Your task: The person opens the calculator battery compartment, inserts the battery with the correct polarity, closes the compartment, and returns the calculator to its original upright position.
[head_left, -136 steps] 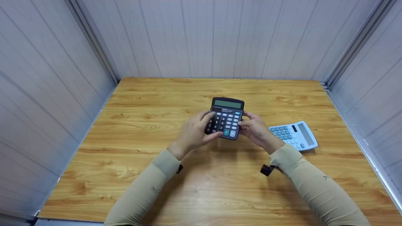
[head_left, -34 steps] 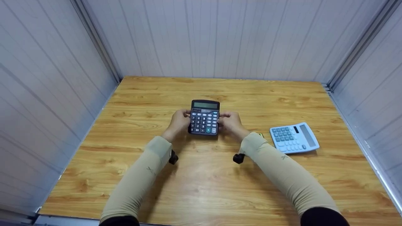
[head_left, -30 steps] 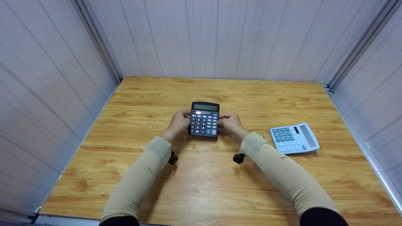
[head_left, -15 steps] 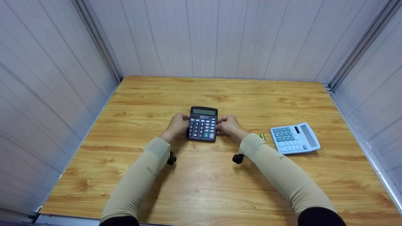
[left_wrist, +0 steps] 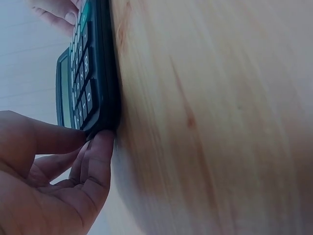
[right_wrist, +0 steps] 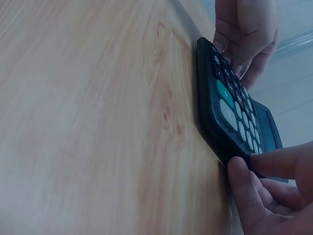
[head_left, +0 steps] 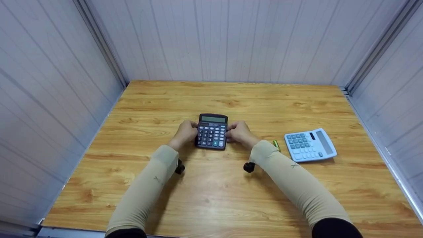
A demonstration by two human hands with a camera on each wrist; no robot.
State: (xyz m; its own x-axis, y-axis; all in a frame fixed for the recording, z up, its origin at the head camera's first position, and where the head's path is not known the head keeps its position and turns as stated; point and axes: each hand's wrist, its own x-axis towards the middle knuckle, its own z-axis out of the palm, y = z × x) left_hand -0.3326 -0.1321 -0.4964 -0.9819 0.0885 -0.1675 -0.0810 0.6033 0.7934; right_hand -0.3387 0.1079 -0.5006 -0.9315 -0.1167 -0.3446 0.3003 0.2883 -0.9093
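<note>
A black calculator (head_left: pixel 211 131) with a grey-green display lies face up, low at the wooden table (head_left: pixel 205 185), its display end away from me. My left hand (head_left: pixel 186 133) pinches its left edge, thumb (left_wrist: pixel 54 138) on top and fingers along the side. On the opposite edge my right hand (head_left: pixel 240 133) grips it the same way, thumb and fingertips at the side in the right wrist view. In both wrist views the calculator's near edge (right_wrist: pixel 215 127) is right down at the tabletop. Its underside is hidden.
A light blue calculator (head_left: pixel 310 145) lies turned sideways to the right. Between it and my right sleeve is a small green battery (head_left: pixel 276 144), partly covered by the sleeve. White panel walls (head_left: pixel 211 39) enclose the table at the back and sides.
The black calculator has moved left since the oldest frame, and my left hand has gone from its keys to its edge. Over the last second both hands lowered it slightly toward me.
</note>
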